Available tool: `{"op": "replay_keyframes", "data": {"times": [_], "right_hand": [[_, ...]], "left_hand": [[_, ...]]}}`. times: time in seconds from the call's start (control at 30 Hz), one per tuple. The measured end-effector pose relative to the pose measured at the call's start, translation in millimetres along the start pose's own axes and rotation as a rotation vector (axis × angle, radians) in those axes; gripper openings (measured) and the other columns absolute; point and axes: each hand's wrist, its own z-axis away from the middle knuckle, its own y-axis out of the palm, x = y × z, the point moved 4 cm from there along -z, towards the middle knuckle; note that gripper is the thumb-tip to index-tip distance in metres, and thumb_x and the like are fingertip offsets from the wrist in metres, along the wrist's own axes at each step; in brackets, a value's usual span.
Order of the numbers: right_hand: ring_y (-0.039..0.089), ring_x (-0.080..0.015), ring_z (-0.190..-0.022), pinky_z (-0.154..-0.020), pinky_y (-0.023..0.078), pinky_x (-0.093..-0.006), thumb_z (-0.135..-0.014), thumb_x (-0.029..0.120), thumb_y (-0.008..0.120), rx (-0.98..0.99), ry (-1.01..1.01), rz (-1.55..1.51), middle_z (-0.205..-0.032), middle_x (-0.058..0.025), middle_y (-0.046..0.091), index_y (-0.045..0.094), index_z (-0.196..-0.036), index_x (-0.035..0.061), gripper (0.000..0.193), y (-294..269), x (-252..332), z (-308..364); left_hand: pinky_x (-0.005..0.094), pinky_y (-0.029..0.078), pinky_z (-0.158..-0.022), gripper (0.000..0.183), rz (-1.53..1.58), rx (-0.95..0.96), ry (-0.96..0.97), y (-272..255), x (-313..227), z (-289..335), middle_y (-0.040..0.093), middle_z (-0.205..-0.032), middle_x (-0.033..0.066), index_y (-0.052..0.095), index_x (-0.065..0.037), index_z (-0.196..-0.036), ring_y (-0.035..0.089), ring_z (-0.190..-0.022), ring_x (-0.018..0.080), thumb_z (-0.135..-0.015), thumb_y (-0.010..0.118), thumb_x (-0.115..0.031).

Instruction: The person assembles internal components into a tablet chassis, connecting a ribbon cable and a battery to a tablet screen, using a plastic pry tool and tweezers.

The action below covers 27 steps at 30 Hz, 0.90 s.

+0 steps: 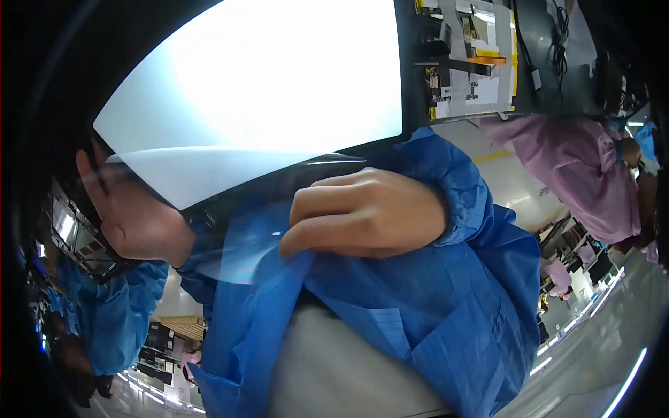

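Note:
A brightly lit white panel with a black border fills the upper middle. Below it, a clear thin sheet bows across, and reflections show along its curve. My right hand is closed with bent fingers at the sheet's right side, just under the panel's lower edge. By the panel's lower left corner is my left hand, its visible finger stretched upward. Part of this hand shows through the sheet; whether it grips the sheet or the panel edge is unclear. Both my arms wear blue sleeves.
At the upper right lies a board with taped parts and yellow edging, beside a black cable. A person in pink is at the right, another in blue at the left. A dark framed rack stands at the left.

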Motion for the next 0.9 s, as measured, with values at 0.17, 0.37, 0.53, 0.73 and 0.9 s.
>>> {"op": "replay_keyframes", "data": {"times": [0.17, 0.37, 0.53, 0.73, 0.9], "right_hand": [[0.059, -0.0269, -0.078, -0.063, 0.053, -0.0360, -0.081, 0.008, 0.058, 0.006, -0.011, -0.023, -0.088, -0.0095, 0.052, 0.055, -0.100, 0.0069, 0.019, 6.1, -1.0, -3.3], [0.061, -0.0262, -0.085, -0.071, 0.052, -0.0314, -0.076, 0.002, 0.061, -0.124, 0.060, 0.299, -0.100, -0.0122, 0.057, 0.055, -0.112, 0.0063, 0.037, -33.5, 22.2, -2.6], [0.056, -0.0403, -0.105, -0.098, 0.037, -0.0549, -0.066, -0.009, 0.067, -0.706, -0.107, 0.898, -0.118, -0.0246, 0.053, 0.041, -0.129, 0.0083, 0.070, -50.8, 35.1, -1.4], [0.057, -0.0269, -0.109, -0.109, 0.008, -0.0619, -0.066, 0.002, 0.055, -0.233, 0.010, 0.881, -0.076, -0.0006, 0.068, 0.058, -0.073, 0.0127, 0.013, -65.2, 46.5, -30.6], [0.049, -0.0329, -0.120, -0.110, 0.008, -0.0586, -0.071, 0.008, 0.049, -0.453, 0.300, 1.007, -0.102, -0.0110, 0.066, 0.055, -0.064, 0.0105, 0.009, -115.0, 33.4, -22.0]], "left_hand": [[0.0528, 0.038, -0.100, 0.064, 0.333, 0.043, -0.022, 5.1, -1.6, -1.8, 0.030, -0.143, 0.0231, 0.021, -0.002, -0.142, 0.032, -0.132, 0.0360, -0.090, 0.032, -0.037], [0.0405, 0.038, -0.100, 0.030, -0.599, -0.504, 0.133, 23.3, -14.2, -11.4, 0.049, -0.131, 0.0194, 0.054, -0.004, -0.110, 0.046, -0.122, 0.0303, -0.093, 0.047, -0.028], [0.0466, 0.036, -0.098, 0.013, -0.718, 0.631, 0.493, 65.2, -61.0, 1.5, 0.055, -0.126, 0.0132, 0.064, -0.011, -0.085, 0.049, -0.119, 0.0260, -0.085, 0.060, -0.023], [0.0426, 0.031, -0.103, 0.048, -0.410, 0.986, 0.217, 89.8, -56.9, 9.6, 0.054, -0.124, 0.0163, 0.063, -0.010, -0.111, 0.048, -0.119, 0.0298, -0.083, 0.056, -0.049], [0.0432, 0.034, -0.103, 0.049, -0.988, -0.246, 0.160, 32.1, -22.6, -0.5, 0.041, -0.137, 0.0183, 0.041, -0.006, -0.136, 0.042, -0.126, 0.0344, -0.094, 0.046, -0.032]]}}
